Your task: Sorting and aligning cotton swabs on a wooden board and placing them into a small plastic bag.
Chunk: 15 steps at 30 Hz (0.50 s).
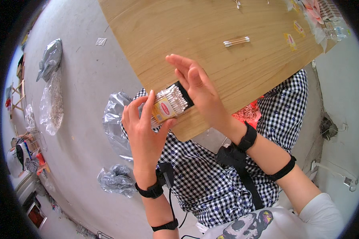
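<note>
A: What's the setting?
B: A pale grey floor (81,99) spreads to the left, with crumpled plastic bags (116,180) on it. A wooden table (147,36) fills the far middle and runs off to the right.

A: And the left hand (143,124)?
B: It's closed around a clear pack of cotton swabs (163,109), thumb on the near side and fingers on the far side, pinching it between them. The pack has a yellow label, and its white swab tips face right.

A: Where's the pack, exactly?
B: At the table's near left edge. I can't tell whether it rests on the wood.

A: The right hand (201,87)?
B: Just right of the pack, fingers stretched out and thumb apart from them, with nothing visible in its grip. A flat black thing (185,94) lies between it and the pack; I can't tell if the hand touches it.

A: Anything else on the table?
B: A small row of loose swabs (236,42) farther off, two yellow cards (290,41) to its right, and a clear bottle (336,33) near the far right corner.
</note>
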Tool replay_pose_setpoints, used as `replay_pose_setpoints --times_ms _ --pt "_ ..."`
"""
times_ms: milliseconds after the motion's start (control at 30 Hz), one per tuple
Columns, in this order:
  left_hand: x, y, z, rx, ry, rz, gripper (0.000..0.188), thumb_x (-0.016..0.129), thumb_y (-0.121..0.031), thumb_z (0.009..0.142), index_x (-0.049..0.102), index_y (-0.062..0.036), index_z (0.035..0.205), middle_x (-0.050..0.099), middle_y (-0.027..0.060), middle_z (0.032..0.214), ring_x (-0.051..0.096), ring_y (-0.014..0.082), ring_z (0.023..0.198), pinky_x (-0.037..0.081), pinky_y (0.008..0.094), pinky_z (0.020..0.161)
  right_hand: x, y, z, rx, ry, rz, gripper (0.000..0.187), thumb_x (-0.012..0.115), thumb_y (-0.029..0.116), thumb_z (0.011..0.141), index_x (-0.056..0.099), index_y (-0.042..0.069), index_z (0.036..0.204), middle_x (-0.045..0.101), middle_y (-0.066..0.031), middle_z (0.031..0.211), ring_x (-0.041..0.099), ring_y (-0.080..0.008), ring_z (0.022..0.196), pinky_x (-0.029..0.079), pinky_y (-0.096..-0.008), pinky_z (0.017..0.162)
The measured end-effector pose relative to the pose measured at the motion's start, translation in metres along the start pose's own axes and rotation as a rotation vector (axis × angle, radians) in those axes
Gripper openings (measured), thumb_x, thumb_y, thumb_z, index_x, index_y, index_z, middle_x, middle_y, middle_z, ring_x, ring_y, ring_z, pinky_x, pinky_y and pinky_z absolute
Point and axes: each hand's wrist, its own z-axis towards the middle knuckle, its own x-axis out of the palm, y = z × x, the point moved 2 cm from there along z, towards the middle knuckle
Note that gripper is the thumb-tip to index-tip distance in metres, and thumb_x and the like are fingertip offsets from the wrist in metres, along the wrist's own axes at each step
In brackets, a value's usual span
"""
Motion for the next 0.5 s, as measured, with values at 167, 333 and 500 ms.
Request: replay_pose_setpoints --times_ms 167,333,500 --pt "-0.002 -0.001 0.009 0.071 0.012 0.084 0.054 0.082 -0.010 0.065 0.063 -0.0060 0.116 0.058 0.0114 0.114 0.052 0.0314 0.111 0.037 0.0423 0.102 0.052 -0.019 -0.006 -0.222 0.067 -0.364 0.064 0.035 0.050 0.102 0.036 0.001 0.142 0.039 -0.0110 0.147 0.029 -0.0203 0.141 0.020 -0.0348 0.117" --pt "-0.012 -0.003 0.024 0.128 0.063 0.005 0.044 0.078 -0.012 0.070 0.062 -0.0022 0.110 0.060 0.0107 0.103 0.055 0.0301 0.101 0.040 0.0420 0.096 0.045 -0.008 -0.006 -0.044 0.099 -0.073 0.065 0.038 0.051 0.101 0.037 0.001 0.142 0.041 -0.0111 0.145 0.035 -0.0196 0.137 0.024 -0.0353 0.115" --pt "-0.012 0.004 0.043 -0.312 0.250 -0.271 0.039 0.077 -0.020 0.077 0.060 -0.0025 0.107 0.061 0.0106 0.081 0.062 0.0243 0.072 0.049 0.0340 0.065 0.031 0.004 -0.024 0.011 -0.079 0.091 0.053 0.046 0.042 0.101 0.045 0.000 0.134 0.051 -0.0112 0.131 0.046 -0.0169 0.123 0.036 -0.0297 0.104"
